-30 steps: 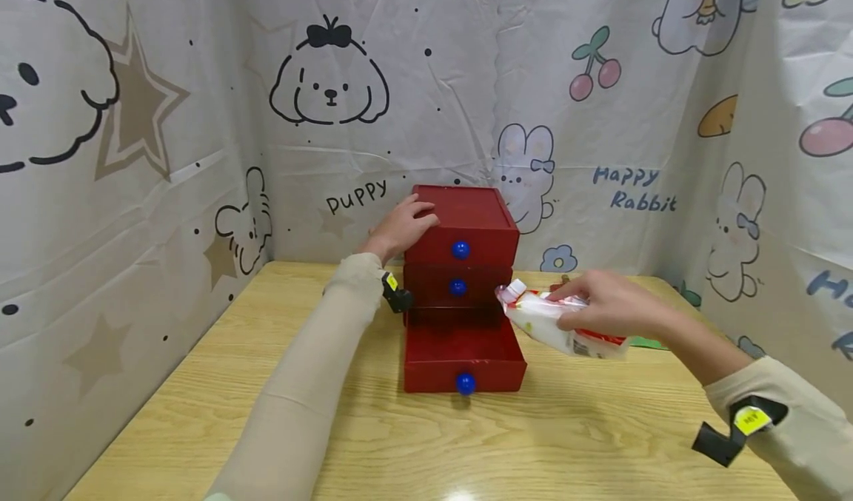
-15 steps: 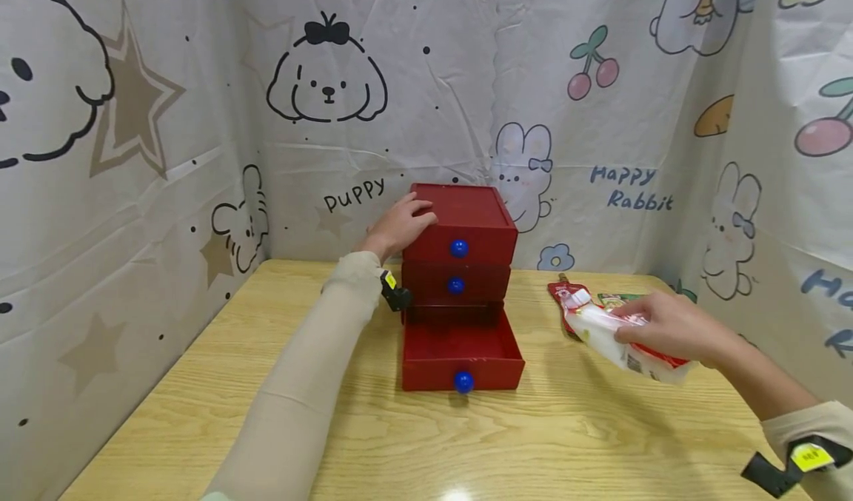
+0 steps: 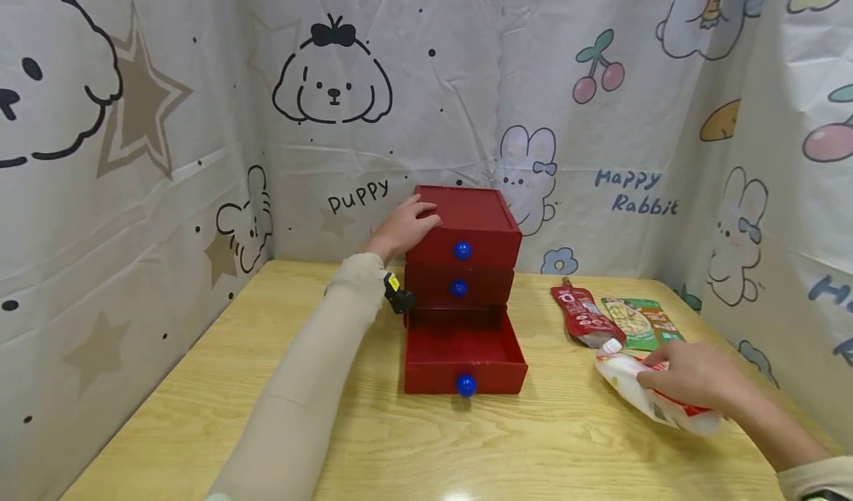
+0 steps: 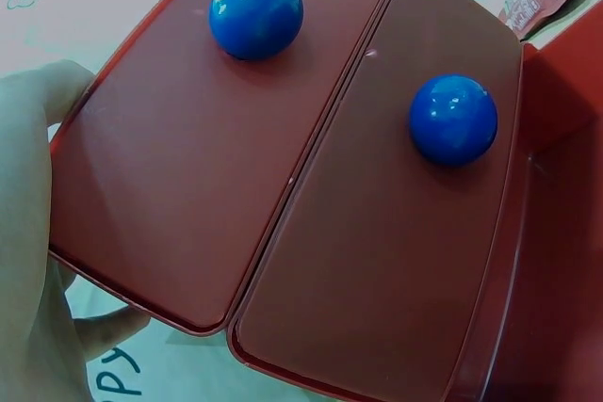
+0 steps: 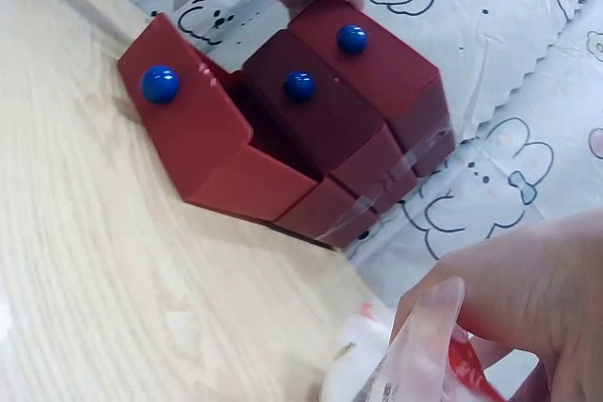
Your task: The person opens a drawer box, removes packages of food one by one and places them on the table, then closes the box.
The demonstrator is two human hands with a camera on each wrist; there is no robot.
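A small red drawer cabinet [image 3: 461,248] with blue round knobs stands on the table. Its bottom drawer [image 3: 464,377] is pulled out; the upper two are pushed in. My left hand [image 3: 403,229] holds the cabinet by its upper left edge, fingers over the top, and in the left wrist view the hand [image 4: 38,204] wraps that side. Low over the right of the table, my right hand [image 3: 693,375] pinches a white-and-red spouted pouch [image 3: 623,374] by its middle, white cap pointing toward the back. In the right wrist view, a transparent edge of the pouch [image 5: 419,345] shows beside the thumb.
A red spouted pouch [image 3: 586,316] lies on the wooden table [image 3: 566,442], right of the cabinet. Next to it is a green flat packet [image 3: 643,323] with a food picture. A printed cloth curtain [image 3: 426,101] closes off the back and both sides.
My right hand has carried the white pouch from beside the cabinet rightward, down and nearer to me, uncovering the red pouch and green packet. My left hand has stayed on the cabinet.
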